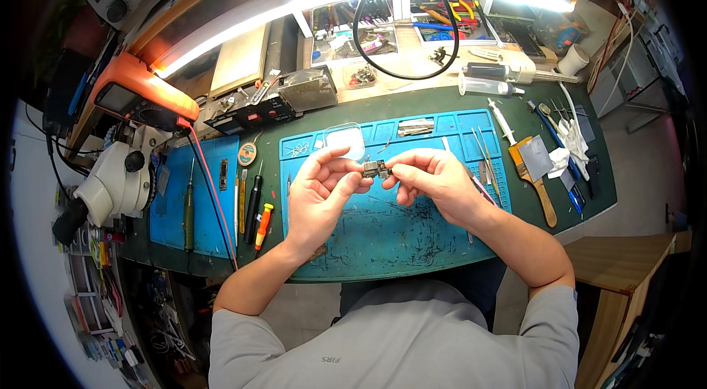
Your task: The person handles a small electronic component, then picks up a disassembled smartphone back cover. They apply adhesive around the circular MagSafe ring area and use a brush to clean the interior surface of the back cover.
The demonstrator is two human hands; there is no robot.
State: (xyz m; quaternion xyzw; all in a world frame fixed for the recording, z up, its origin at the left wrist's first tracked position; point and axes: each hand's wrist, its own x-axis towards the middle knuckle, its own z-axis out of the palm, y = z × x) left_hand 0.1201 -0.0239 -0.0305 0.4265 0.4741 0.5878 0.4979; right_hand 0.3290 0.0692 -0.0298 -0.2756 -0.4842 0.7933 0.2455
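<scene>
Now both hands pinch one small metal part (375, 168): left hand (318, 194) should hold steady while right hand (431, 177) works gently above the mat (383, 231).

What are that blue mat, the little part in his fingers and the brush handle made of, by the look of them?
Blue mat: likely silicone or rubber, matte, scuffed, with moulded compartments. Small part, pinched between left hand and right hand: seemingly metal, dark with silvery glints; too small to be sure. Brush handle: wood, tan and smooth.
</scene>
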